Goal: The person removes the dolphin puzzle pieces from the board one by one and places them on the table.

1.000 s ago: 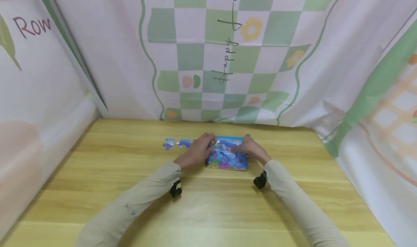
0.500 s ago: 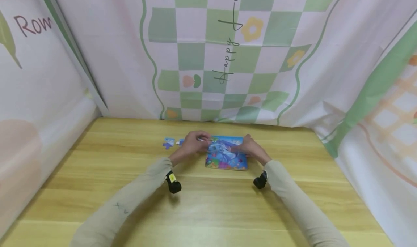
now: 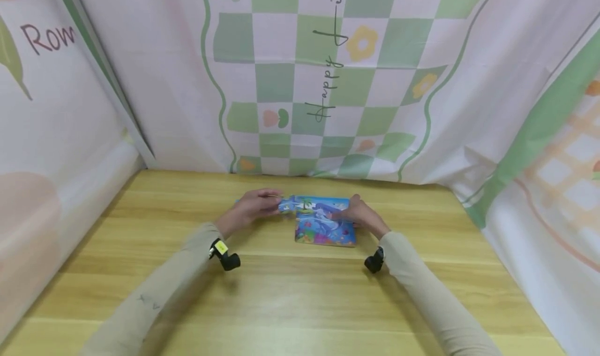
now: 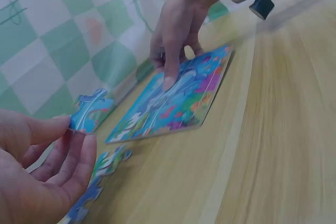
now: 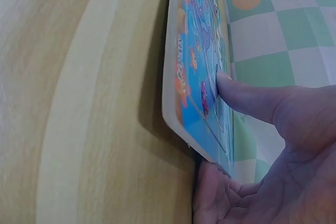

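My left hand [image 3: 253, 207] is just left of a jigsaw puzzle board [image 3: 323, 233] with a blue sea picture. Between thumb and fingers it pinches a blue puzzle piece [image 4: 92, 111], held above the table in the left wrist view. Below that lie more puzzle pieces [image 4: 107, 163] on the table, partly hidden by the fingers. My right hand [image 3: 358, 210] grips the board's right side. In the right wrist view its thumb presses on the picture and its fingers [image 5: 210, 192] are under the edge, which is tilted off the table.
The wooden table [image 3: 300, 298] extends in front of the board. Behind it hangs a green and white checked cloth [image 3: 319, 85], close to the table's back edge. White printed cloths [image 3: 61, 126] also stand on both sides.
My left hand has moved left, away from the board, with a puzzle piece pinched in it. It now covers most of the loose pieces seen earlier. My right hand has stayed put.
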Motion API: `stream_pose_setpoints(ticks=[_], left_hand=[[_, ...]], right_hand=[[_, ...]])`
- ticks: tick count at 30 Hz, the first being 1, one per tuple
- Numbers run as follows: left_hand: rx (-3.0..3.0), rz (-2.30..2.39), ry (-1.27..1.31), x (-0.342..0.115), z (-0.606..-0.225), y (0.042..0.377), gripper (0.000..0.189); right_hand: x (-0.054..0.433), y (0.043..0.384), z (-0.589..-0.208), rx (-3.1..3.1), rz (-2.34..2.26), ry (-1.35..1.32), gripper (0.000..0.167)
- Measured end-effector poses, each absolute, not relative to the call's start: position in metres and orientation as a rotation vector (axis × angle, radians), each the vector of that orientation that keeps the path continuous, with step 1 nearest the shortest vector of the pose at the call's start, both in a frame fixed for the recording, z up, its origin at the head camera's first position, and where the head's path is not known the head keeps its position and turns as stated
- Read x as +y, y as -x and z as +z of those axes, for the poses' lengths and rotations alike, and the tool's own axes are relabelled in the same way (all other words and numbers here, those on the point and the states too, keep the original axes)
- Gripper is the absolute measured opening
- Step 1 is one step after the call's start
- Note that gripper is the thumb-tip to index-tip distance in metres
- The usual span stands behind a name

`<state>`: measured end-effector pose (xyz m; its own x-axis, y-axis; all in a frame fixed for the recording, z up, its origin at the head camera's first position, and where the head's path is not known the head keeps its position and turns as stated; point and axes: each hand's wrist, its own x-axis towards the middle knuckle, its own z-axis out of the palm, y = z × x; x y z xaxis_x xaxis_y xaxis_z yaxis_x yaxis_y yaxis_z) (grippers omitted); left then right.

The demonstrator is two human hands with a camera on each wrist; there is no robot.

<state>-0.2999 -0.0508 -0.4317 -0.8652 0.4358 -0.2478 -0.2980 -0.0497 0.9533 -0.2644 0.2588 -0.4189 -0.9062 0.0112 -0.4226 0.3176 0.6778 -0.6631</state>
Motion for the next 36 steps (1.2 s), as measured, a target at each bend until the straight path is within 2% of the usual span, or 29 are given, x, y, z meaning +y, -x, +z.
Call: stream_pose_setpoints(ticks=[15,36], left_hand=[[1.929,1.813,-0.209,-0.085,-0.436,0.292,0.041],[2.328,1.557,-0.478,-0.053,-0.448,0.276,0.022]], right_hand=[[0.262,0.267,-0.420,2.500,-1.055,-0.237,0.121],[0.263,0.267,-0.421,2.503,-1.064,-0.215,0.119]])
